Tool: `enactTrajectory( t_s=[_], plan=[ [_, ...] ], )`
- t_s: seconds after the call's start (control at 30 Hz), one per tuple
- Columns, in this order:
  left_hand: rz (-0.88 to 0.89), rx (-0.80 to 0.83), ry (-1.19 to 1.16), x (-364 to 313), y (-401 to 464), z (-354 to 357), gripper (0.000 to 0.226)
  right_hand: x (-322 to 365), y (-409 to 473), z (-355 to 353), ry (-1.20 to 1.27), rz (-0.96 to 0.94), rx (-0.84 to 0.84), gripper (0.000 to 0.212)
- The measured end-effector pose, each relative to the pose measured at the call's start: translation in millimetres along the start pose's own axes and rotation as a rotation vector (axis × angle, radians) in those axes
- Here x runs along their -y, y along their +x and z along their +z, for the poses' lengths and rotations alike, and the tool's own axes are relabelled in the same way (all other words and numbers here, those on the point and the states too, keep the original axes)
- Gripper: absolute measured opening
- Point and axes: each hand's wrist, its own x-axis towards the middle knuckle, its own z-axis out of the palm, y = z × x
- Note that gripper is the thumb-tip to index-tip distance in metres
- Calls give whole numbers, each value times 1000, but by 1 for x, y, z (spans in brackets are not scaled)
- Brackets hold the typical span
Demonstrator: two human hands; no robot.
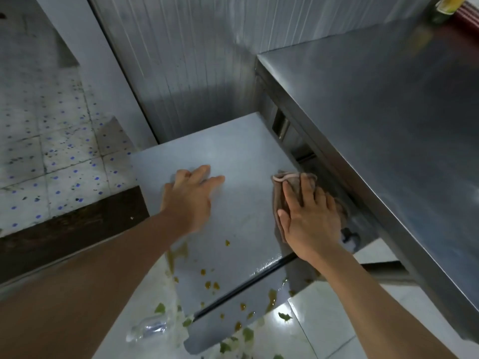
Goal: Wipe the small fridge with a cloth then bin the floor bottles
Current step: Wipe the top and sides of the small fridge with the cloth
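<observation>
On the fridge top [233,156], the cloth [290,182] lies under flat right-hand fingers [298,193].

1 head camera looks steeply down, close above the fridge top [220,156].

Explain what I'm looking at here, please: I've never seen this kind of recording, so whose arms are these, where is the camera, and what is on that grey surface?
There is no machine: a person wears one wide-angle camera on the head, looking forward and down, so the two bare arms are their own. The grey slab in the middle is the top of the small fridge, standing beside a steel table. The right hand presses a brownish cloth flat onto the fridge top near its right edge. The left hand rests open on the top and holds nothing. Yellow-brown spills dot the near part of the fridge. On the tiled floor below lie green leaf scraps and a clear plastic bottle, not yet binned.
</observation>
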Motion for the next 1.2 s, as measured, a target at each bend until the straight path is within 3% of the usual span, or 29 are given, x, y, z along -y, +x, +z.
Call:
enactTrajectory(
  t_s=[0.17, 0.33, 0.57, 0.7, 0.83, 0.93, 1.1, 1.2],
  plan=[
    [71, -25, 18, 12, -6, 5, 57, 2, 20, -2, 19, -32, 37, 63],
    [73, -8, -42, 18, -1, 6, 58, 16, 65, 3, 116, -48, -35, 61],
    [135, -9, -209, 30, -4, -10, 67, 96, -28, 9, 180, -360, -69, 62],
    [219, -139, -155, 53, -34, -12, 55, 80, -29, 10, 164, -517, -12, 62],
    [184, -111, -98, 75, -51, -6, 50, 48, 24, 5, 121, -209, -16, 62],
    [176, -108, -165, 76, -53, -4, 54, 69, 30, 4, 150, -44, -26, 62],
    [214, -94, -255, 79, -51, -7, 51, 148, -36, 2, 210, -317, -60, 61],
    [226, -112, -346, 87, -60, -8, 53, 155, -60, 3, 223, -421, -79, 57]
  ],
)
